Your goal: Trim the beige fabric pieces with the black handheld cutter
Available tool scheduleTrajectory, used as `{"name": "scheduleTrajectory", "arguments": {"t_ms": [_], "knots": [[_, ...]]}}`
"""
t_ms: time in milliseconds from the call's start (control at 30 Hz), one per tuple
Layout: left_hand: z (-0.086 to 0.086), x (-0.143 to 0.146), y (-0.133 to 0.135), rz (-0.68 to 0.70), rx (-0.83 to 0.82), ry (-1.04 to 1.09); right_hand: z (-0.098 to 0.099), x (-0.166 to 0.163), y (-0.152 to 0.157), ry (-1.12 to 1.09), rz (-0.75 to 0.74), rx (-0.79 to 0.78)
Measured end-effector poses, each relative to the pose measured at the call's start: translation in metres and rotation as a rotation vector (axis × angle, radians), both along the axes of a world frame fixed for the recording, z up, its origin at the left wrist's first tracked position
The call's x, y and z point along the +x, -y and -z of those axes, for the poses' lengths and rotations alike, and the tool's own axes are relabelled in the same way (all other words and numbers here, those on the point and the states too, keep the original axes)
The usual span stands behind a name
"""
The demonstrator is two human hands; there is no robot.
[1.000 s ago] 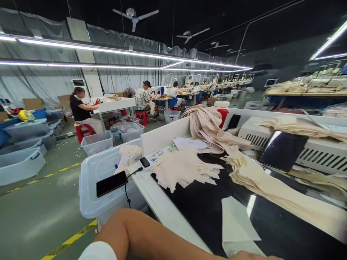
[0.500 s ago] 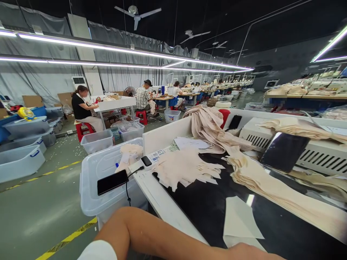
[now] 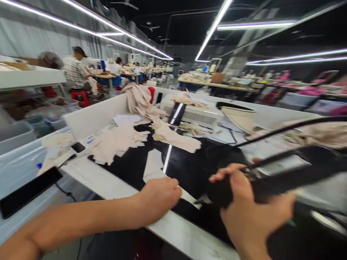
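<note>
My left hand (image 3: 162, 198) is closed, its fingers curled at the front edge of the dark work surface (image 3: 187, 169). Just beyond it lies a pale cut piece (image 3: 153, 164); whether the fingers grip anything is hidden. At the right, my right hand (image 3: 249, 207) is wrapped round a black corded tool (image 3: 221, 191), blurred by motion, that resembles an iron. A black cable (image 3: 287, 129) runs off to the right from it. Farther back are a fanned stack of cream fabric pieces (image 3: 116, 142) and a long cream fabric stack (image 3: 176, 137).
A black phone (image 3: 31, 191) rests at the left by a clear plastic bin (image 3: 16, 162). A beige vented machine (image 3: 200, 115) stands at the back, with draped fabric (image 3: 138, 99) beside it. Co-workers (image 3: 77, 72) sit at tables beyond the white partition (image 3: 94, 110).
The view has swung to the right. My left hand now shows fully above the table edge, and my right hand has come into view holding the black corded tool.
</note>
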State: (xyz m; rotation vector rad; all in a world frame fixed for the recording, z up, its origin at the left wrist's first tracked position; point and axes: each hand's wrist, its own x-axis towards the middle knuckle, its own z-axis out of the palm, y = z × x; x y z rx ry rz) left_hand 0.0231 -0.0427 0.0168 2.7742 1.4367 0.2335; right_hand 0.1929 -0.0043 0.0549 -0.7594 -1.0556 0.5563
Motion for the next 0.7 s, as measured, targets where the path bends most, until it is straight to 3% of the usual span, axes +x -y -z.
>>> {"name": "scheduleTrajectory", "arguments": {"t_ms": [100,433,700], "knots": [[0.003,-0.001,0.003,-0.040,-0.033,-0.040,-0.002,-0.004,0.006,0.012,-0.023,0.012],[0.007,0.000,0.012,0.031,0.188,-0.079,-0.001,-0.012,0.013,-0.008,-0.060,0.036],[0.014,0.001,0.014,0.051,0.205,-0.074,0.000,-0.016,0.017,-0.003,-0.076,0.024]]}}
